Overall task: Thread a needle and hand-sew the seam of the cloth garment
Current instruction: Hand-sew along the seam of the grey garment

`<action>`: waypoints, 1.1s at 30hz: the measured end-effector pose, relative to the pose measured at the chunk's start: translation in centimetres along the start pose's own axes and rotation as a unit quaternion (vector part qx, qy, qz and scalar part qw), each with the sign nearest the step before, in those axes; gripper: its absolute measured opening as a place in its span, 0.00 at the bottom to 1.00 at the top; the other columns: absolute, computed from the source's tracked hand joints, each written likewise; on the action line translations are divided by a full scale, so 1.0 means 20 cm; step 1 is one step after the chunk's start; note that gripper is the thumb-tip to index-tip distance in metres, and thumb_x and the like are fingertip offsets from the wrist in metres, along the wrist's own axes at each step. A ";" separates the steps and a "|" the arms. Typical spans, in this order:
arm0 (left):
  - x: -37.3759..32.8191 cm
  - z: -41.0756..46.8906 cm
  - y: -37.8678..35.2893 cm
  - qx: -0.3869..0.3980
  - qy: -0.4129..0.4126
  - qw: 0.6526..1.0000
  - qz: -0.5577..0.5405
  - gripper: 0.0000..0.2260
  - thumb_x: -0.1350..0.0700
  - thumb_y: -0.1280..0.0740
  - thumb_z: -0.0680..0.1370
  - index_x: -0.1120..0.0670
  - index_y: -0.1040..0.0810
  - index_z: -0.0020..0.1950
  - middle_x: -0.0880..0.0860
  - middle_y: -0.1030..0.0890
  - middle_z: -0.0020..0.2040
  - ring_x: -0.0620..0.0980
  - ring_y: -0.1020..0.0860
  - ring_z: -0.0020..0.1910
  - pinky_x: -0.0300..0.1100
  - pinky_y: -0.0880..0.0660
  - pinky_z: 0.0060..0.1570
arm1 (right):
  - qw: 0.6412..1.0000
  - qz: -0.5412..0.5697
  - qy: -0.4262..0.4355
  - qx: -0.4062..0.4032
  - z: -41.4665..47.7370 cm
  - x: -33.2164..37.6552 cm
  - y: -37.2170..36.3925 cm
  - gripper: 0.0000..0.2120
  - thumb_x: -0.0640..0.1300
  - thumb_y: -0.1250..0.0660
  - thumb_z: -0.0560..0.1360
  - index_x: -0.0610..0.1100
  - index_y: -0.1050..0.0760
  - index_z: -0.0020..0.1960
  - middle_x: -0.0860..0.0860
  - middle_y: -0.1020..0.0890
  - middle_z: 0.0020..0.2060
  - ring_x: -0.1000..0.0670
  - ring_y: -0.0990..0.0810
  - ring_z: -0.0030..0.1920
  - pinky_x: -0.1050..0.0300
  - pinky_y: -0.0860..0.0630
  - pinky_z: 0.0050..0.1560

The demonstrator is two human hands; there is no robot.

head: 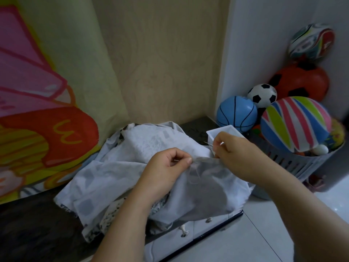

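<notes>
We pinch the soft, light garment (151, 144) at its seam with our left hand (168, 167); our right hand (234, 150) nips the thin, probably slippery needle (207, 143).

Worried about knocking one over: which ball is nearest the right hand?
The blue basketball-patterned ball, behind the white box by the right hand; the striped ball, soccer ball and orange ball sit farther right.

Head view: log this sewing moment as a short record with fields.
surface: dark countertop
work: pale garment, heaped on the countertop
left: left hand pinches the garment's raised edge
right: right hand pinches the needle just above that edge
behind: white box
beside: basket holding balls
</notes>
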State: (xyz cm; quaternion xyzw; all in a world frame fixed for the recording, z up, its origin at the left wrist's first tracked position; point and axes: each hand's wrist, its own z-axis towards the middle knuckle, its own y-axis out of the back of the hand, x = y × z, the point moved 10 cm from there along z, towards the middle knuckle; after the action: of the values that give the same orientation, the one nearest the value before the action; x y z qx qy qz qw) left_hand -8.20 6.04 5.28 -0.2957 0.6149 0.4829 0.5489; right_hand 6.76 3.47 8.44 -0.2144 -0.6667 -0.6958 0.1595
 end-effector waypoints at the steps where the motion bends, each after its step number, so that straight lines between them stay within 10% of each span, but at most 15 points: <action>1: 0.00 0.00 0.00 0.000 -0.001 1.000 -0.001 0.07 0.58 0.32 0.77 0.49 0.19 0.41 0.42 0.17 0.36 0.37 0.21 0.36 0.30 0.28 0.39 | 1.000 -0.028 -0.003 -0.005 0.00 -0.01 0.00 0.09 0.47 0.48 0.82 0.48 0.30 0.54 0.54 0.26 0.39 0.55 0.28 0.38 0.60 0.30 0.39; 7: 0.03 0.01 0.02 -0.006 0.008 1.000 0.000 0.08 0.59 0.31 0.77 0.48 0.19 0.39 0.42 0.18 0.34 0.37 0.22 0.34 0.29 0.29 0.37 | 0.981 0.152 -0.012 -0.119 0.03 -0.04 0.15 0.06 0.46 0.44 0.81 0.47 0.30 0.48 0.54 0.27 0.32 0.55 0.29 0.30 0.61 0.31 0.32; 12: 0.04 0.01 0.01 -0.010 0.022 1.000 -0.004 0.08 0.60 0.31 0.77 0.50 0.19 0.39 0.41 0.19 0.32 0.35 0.24 0.31 0.26 0.31 0.33 | 0.789 0.605 -0.050 -0.093 0.02 -0.08 0.12 0.07 0.41 0.43 0.81 0.43 0.29 0.45 0.52 0.26 0.27 0.49 0.16 0.40 0.56 0.20 0.47; 18: 0.07 0.02 0.01 -0.014 0.034 0.999 0.001 0.08 0.59 0.31 0.77 0.49 0.19 0.39 0.40 0.19 0.32 0.35 0.24 0.32 0.28 0.31 0.35 | 0.765 0.623 -0.043 -0.158 0.02 -0.13 0.15 0.08 0.41 0.44 0.81 0.42 0.29 0.45 0.49 0.22 0.38 0.50 0.17 0.51 0.56 0.20 0.53; 28: 0.06 0.03 0.02 -0.025 0.027 0.999 0.013 0.07 0.57 0.31 0.76 0.48 0.18 0.39 0.43 0.17 0.37 0.39 0.21 0.40 0.32 0.29 0.42 | 0.849 0.505 -0.056 -0.145 0.02 -0.14 0.11 0.06 0.44 0.42 0.80 0.45 0.28 0.47 0.47 0.18 0.48 0.55 0.17 0.49 0.55 0.21 0.55; 33: 0.06 0.03 0.05 -0.043 0.026 0.999 0.004 0.07 0.57 0.31 0.76 0.48 0.18 0.40 0.44 0.16 0.38 0.42 0.20 0.41 0.34 0.28 0.43 | 0.972 0.226 0.000 -0.055 0.01 0.02 0.01 0.05 0.48 0.38 0.78 0.49 0.25 0.47 0.53 0.19 0.41 0.53 0.20 0.43 0.55 0.23 0.49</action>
State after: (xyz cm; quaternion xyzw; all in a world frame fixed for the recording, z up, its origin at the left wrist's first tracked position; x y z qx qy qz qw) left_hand -9.14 7.10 4.42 -0.3291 0.6088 0.5037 0.5171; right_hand 6.54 3.67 8.89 -0.3682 -0.5614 -0.6773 0.3009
